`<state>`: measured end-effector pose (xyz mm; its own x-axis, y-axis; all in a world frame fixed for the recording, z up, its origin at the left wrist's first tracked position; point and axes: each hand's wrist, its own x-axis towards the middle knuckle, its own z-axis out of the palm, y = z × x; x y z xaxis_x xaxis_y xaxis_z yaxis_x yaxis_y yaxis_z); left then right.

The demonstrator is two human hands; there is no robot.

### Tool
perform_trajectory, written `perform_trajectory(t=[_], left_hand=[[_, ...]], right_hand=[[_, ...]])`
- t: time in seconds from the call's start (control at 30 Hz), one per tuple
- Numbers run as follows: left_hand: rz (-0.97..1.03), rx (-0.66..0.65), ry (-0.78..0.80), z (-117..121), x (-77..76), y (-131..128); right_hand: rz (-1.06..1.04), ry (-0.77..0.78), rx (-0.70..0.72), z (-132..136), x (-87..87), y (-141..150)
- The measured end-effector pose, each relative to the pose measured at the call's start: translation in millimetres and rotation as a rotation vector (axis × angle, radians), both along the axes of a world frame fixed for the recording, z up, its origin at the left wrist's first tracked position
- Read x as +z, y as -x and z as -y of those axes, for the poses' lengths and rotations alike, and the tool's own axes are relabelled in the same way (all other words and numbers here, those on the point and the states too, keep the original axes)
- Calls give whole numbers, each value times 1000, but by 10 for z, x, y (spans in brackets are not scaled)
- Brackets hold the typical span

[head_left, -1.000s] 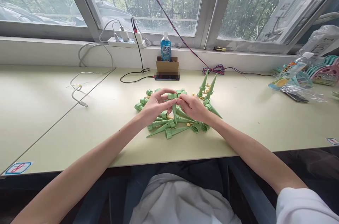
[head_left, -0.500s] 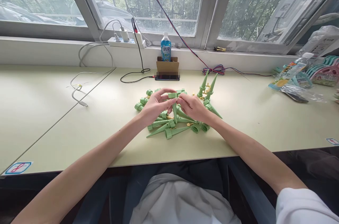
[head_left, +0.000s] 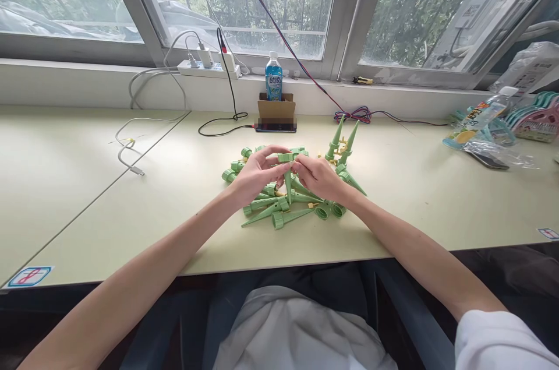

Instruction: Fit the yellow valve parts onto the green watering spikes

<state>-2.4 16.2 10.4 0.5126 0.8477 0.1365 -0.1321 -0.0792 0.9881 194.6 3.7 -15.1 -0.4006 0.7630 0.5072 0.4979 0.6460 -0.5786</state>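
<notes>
Between my hands, above a loose pile, hangs a green plastic plant-watering spike, its point down and its ribbed collar on top. My left hand is closed round the collar with thumb and fingers. My right hand pinches at the spike's right side; whatever small part sits in its fingertips is hidden. Under and around them lie several more green spikes and ring-shaped caps. To the right of my right hand, two spikes stand upright with small yellow pieces beside them.
A phone leans on a cardboard box behind the pile, with a blue bottle in back. A power strip and cables are on the sill. At right are a drink bottle, another phone and hangers.
</notes>
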Motion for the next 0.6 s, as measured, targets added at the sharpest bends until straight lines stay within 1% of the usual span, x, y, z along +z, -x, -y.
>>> perform_trajectory(t=[0.6], left_hand=[[-55, 1, -91, -8, -40, 9]], right_hand=[[1, 22, 6, 12, 9, 2]])
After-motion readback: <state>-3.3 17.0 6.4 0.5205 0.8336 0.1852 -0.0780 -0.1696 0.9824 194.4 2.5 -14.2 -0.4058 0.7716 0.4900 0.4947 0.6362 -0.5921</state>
